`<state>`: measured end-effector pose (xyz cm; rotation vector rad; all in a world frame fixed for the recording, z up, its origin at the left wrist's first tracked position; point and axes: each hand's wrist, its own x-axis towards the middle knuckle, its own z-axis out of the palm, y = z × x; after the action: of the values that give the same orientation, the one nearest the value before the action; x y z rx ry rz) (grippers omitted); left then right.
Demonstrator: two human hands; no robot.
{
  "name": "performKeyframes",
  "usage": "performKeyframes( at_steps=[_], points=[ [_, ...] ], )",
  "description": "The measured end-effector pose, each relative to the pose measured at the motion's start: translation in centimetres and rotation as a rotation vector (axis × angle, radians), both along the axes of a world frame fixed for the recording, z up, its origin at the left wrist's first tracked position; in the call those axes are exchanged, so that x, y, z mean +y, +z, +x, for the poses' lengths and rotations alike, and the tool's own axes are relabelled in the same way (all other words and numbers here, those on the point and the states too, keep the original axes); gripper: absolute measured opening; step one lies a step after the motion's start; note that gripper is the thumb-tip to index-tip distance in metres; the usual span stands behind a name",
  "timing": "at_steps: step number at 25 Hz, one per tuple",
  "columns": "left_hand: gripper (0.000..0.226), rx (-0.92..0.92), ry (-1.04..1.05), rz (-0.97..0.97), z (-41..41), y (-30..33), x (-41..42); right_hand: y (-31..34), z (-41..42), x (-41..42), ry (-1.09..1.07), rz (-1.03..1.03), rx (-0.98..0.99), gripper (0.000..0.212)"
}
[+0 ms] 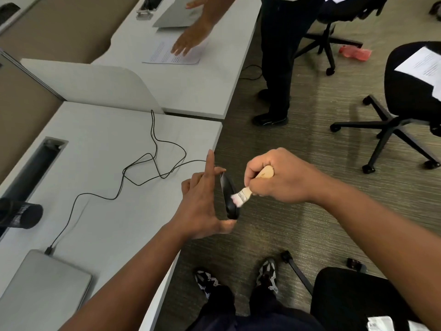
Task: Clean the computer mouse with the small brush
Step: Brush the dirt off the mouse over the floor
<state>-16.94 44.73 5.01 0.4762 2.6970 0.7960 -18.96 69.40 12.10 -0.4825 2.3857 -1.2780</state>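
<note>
Left hand (202, 206) holding the mouse (229, 197) on edge past the desk (100, 149) corner, thumb under its near end, index finger straight up, other fingers behind it. Right hand (274, 177) curled tight round the brush (248, 191) handle, bristles touching the mouse's upturned face. Cable (152, 149) trailing in loops across the desk to a laptop (43, 287).

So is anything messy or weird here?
Yes. A pink wrapper lies on the carpet by a chair's legs, like dropped litter. The mouse's cable also sprawls in loose tangled loops across the desk.
</note>
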Motion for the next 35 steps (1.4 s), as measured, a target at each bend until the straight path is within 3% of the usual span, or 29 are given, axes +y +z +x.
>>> performKeyframes(
  at_steps=[5,9,14,19,23,28,32,35],
  points=[
    [0.168,0.008,-0.012,-0.005,0.3,0.2,0.5,0.0,-0.2,-0.7,-0.176,-0.067,0.092,0.016],
    [0.170,0.025,0.030,0.000,0.1,0.3,0.3,-0.1,0.7,-0.2,-0.024,0.015,-0.031,0.016],
    [0.170,0.024,0.044,0.008,-0.2,0.2,0.4,0.0,0.7,-0.9,-0.180,-0.135,0.141,0.015],
    [0.171,0.026,0.069,-0.004,-0.4,-0.1,0.6,-0.3,1.5,-0.9,-0.001,-0.034,0.015,0.019],
    [0.169,0.020,0.073,0.000,-0.5,-0.3,0.7,-0.2,0.7,-0.9,-0.143,-0.093,0.117,0.019],
    [0.170,0.029,0.105,0.006,-0.6,-0.4,0.5,-0.6,1.7,-1.0,-0.030,-0.045,0.023,0.019],
    [0.167,0.028,0.100,0.015,-0.6,-0.4,0.6,-0.6,1.1,-1.1,-0.179,-0.127,0.137,0.020],
    [0.167,0.017,0.095,0.017,-0.7,-0.2,0.6,-0.8,1.2,-1.0,-0.060,-0.084,0.047,0.019]
  ],
)
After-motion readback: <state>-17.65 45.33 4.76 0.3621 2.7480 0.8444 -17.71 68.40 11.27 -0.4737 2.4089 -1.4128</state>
